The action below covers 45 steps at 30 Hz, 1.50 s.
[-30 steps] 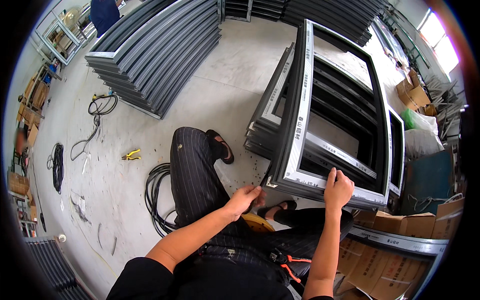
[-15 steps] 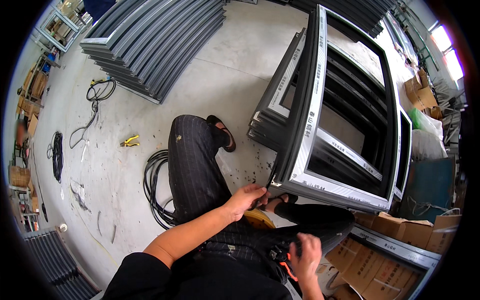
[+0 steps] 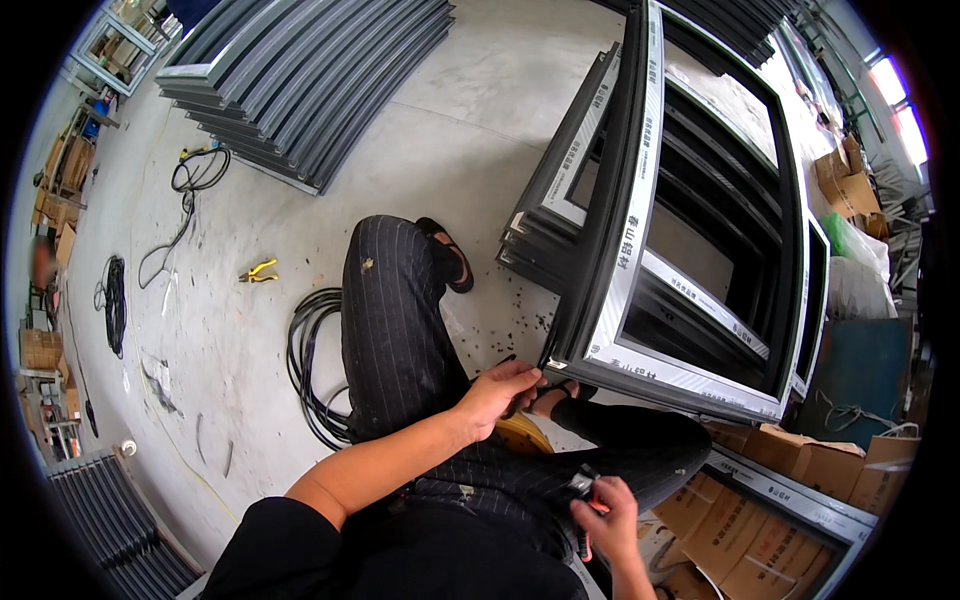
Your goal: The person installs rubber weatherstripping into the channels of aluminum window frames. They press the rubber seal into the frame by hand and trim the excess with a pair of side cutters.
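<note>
My left hand (image 3: 500,392) is closed at the near left corner of a dark window frame (image 3: 622,270), pinching a thin black strip (image 3: 546,358) that runs along the frame's edge. The frame has white printed film on its face and lies on a stack of similar frames (image 3: 565,190). Over my right thigh, my right hand (image 3: 610,520) is wrapped round a hand tool with orange-red handles, which looks like pliers (image 3: 582,480), its metal head pointing up and away. The fingers partly cover its handles.
Yellow-handled pliers (image 3: 259,271) and a coiled black strip (image 3: 318,370) lie on the floor at left. A tall stack of dark frames (image 3: 310,90) stands beyond. Cardboard boxes (image 3: 760,520) and another frame are at my right. Black scraps dot the floor near my foot.
My right hand has taken hold of the orange-handled pliers and raised them over my thigh; before, its fingers were above the handles. My left hand stays at the frame's corner.
</note>
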Motion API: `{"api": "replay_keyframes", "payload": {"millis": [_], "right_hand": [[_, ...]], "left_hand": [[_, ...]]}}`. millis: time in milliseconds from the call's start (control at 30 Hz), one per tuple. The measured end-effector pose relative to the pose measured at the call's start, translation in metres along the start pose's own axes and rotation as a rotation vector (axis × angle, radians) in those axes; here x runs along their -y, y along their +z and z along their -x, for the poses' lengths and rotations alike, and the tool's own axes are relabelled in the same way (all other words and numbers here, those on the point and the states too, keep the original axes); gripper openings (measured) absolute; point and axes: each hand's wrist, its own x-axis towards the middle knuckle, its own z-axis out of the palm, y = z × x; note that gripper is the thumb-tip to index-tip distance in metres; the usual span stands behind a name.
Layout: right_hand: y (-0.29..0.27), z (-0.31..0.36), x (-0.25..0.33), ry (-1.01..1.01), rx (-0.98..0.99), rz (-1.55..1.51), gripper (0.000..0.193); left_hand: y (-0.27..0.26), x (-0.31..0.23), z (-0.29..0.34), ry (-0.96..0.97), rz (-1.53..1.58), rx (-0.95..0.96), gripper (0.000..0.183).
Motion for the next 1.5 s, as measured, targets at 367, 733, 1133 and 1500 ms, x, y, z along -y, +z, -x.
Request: {"api": "replay_keyframes", "payload": {"millis": [367,733,1133,1500], "right_hand": [[0.003,-0.105,0.058,0.008,0.263,-0.025,0.026],[0.024,-0.152,0.064,-0.166,0.249,0.156,0.027],[0.023,-0.155,0.070,-0.243,0.214,0.241,0.029],[0.026,-0.146,0.072,-0.190,0.114,0.460,0.025]], "left_hand": [[-0.003,0.000,-0.002,0.221,-0.108,-0.059,0.011],[-0.006,-0.034,0.014,0.756,-1.042,-0.220,0.014],[-0.002,-0.036,0.021,0.846,-1.261,-0.273,0.009],[0.000,-0.036,0.019,0.820,-1.301,-0.320,0.010]]}}
